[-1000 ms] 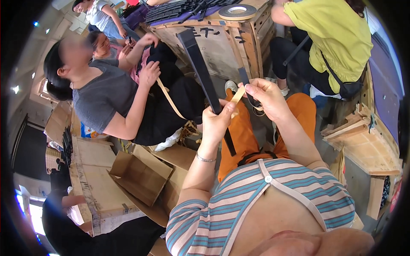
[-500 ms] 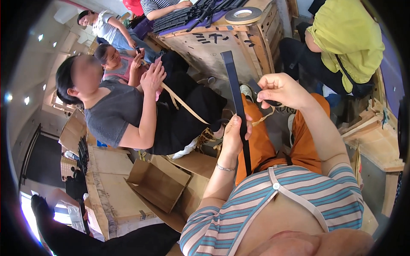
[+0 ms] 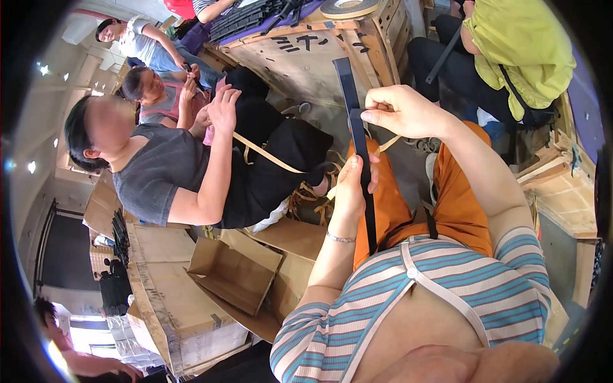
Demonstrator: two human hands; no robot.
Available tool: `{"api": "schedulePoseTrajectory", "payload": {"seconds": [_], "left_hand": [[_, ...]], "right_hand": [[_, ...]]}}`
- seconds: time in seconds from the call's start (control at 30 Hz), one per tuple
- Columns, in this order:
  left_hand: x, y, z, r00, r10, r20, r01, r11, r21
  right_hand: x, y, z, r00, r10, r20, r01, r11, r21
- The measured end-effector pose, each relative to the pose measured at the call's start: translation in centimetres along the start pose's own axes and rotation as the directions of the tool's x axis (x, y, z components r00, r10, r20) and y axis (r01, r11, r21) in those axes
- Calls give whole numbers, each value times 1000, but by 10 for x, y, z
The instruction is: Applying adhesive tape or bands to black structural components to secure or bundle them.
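A long, flat black strip (image 3: 347, 80) stands nearly upright before me, its lower end in front of my orange trousers. My left hand (image 3: 350, 185) is closed around its middle, the thumb on the near face. At the strip's upper half, my right hand (image 3: 405, 112) pinches a smaller black strip (image 3: 357, 126) between thumb and fingers, laid against the long one. Whether the two are stuck together I cannot tell. A thin beige tape strip (image 3: 388, 144) trails beside my left fingers.
A wooden crate (image 3: 306, 67) ahead bears black strips (image 3: 249, 20) and a tape roll (image 3: 349, 6). At left sits a co-worker in grey (image 3: 166, 166) with beige tape; at right, one in yellow (image 3: 520, 57). An open cardboard box (image 3: 239, 271) lies at my left.
My right hand has moved left and slightly up, bringing the smaller black strip against the long one. The view has shifted slightly. A black strip now shows by the person in yellow.
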State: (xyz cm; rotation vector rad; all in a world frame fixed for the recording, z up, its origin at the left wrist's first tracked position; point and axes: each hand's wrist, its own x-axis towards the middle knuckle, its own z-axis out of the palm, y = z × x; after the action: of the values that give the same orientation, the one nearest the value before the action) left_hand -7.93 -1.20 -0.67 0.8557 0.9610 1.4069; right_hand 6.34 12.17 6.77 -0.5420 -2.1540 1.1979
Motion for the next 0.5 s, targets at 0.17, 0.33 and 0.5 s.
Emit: {"api": "schedulePoseTrajectory", "payload": {"seconds": [0.17, 0.33, 0.5], "left_hand": [[1, 0, -4, 1000, -18, 5, 18, 999, -28], [0, 0, -5, 1000, -23, 12, 23, 999, -38], [1, 2, -6, 998, -38, 41, 42, 995, -90]], "right_hand": [[5, -4, 2, 1000, 22, 22, -20, 997, -77], [10, -2, 2, 999, 23, 24, -21, 996, -90], [13, 2, 6, 999, 40, -10, -41, 995, -88]]}}
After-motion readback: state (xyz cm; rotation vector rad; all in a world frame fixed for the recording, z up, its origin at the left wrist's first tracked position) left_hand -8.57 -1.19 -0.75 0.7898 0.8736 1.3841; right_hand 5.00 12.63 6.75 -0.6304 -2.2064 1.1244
